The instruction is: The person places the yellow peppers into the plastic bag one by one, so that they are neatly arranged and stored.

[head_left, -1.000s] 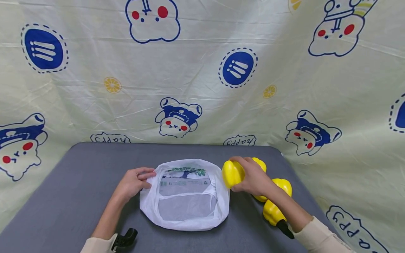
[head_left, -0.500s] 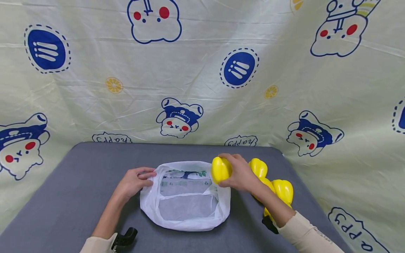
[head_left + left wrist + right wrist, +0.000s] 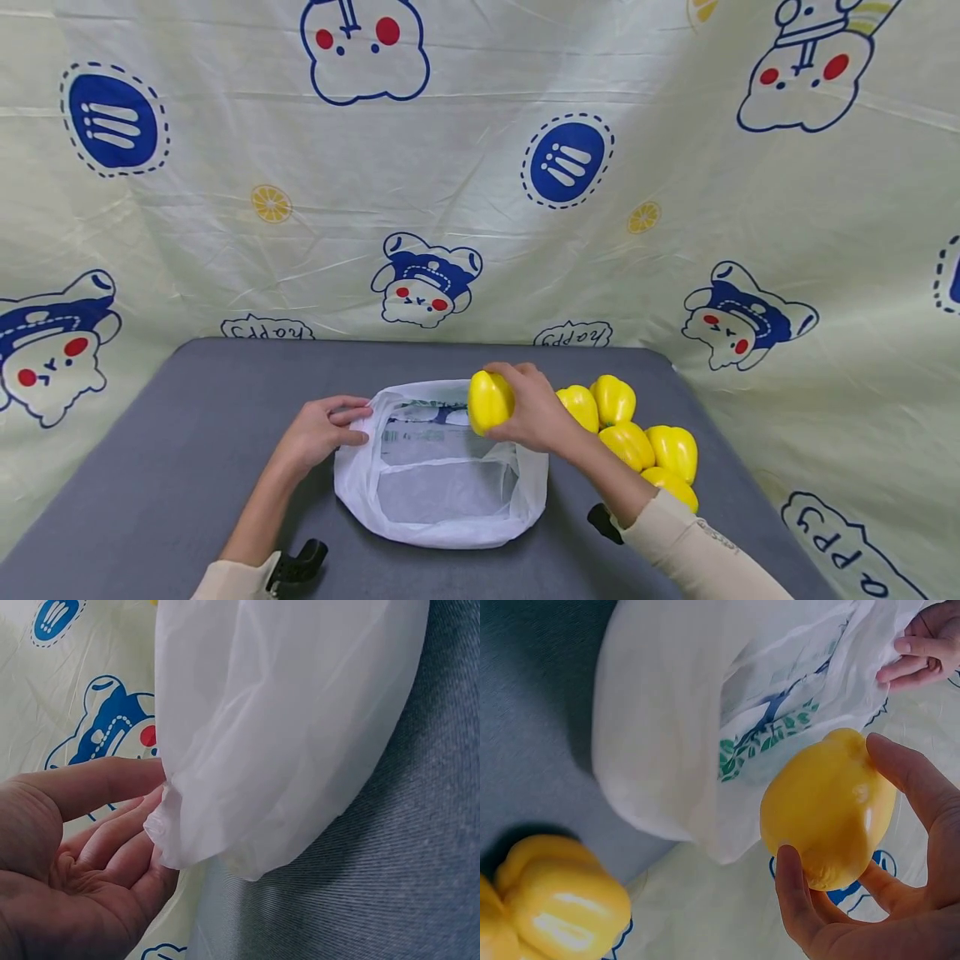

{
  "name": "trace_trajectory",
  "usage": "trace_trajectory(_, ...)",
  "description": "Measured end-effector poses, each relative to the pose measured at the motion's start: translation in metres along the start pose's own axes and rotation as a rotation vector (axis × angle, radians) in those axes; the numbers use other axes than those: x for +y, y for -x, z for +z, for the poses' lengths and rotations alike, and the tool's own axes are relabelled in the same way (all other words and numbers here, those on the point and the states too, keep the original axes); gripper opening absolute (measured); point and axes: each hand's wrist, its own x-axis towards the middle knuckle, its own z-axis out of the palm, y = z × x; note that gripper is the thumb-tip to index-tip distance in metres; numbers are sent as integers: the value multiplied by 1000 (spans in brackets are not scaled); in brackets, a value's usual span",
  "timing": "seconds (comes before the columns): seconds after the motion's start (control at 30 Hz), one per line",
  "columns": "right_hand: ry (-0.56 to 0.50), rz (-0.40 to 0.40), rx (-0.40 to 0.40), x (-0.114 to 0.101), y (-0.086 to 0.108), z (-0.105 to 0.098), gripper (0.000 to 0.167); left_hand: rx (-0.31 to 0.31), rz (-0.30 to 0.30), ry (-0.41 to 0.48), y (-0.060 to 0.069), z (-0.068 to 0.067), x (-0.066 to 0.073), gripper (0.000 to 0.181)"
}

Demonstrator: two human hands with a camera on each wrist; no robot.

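A white plastic bag (image 3: 442, 533) stands on the grey table with its mouth spread upward. At its left rim my left hand (image 3: 318, 433) pinches the plastic between thumb and fingers; the left wrist view shows the hand (image 3: 97, 855) at the bag's edge (image 3: 262, 750). My right hand (image 3: 536, 408) grips a yellow bell pepper (image 3: 490, 402) above the bag's right back rim. In the right wrist view the thumb and fingers of the hand (image 3: 900, 877) lie around the pepper (image 3: 829, 810), beside the bag's opening.
Several yellow peppers (image 3: 627, 444) lie in a group on the table (image 3: 225, 400) right of the bag, partly under my right forearm. Black bands are at both wrists. A patterned sheet (image 3: 480, 183) hangs behind the table.
My right hand has carried the pepper leftward from beside the bag to over its back right rim. More of the other peppers shows. My left hand has stayed at the left rim.
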Motion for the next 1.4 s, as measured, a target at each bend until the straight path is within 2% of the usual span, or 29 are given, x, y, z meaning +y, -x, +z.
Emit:
trace_trajectory(0.17,-18,-20,-11,-9,-4,8,82,-7,23,8,0,0,0,57)
trace_trajectory(0.47,-52,-51,-22,-20,-12,26,80,-9,14,10,1,0,2,58)
trace_trajectory(0.7,-63,-74,-59,-32,-15,41,80,-4,1,0,0,0,2,57)
trace_trajectory(0.9,-52,-86,-71,-36,-17,54,81,11,-22,-15,0,2,2,55)
trace_trajectory(1.4,0,-107,-71,-51,-24,73,80,19,-23,-31,0,3,5,53)
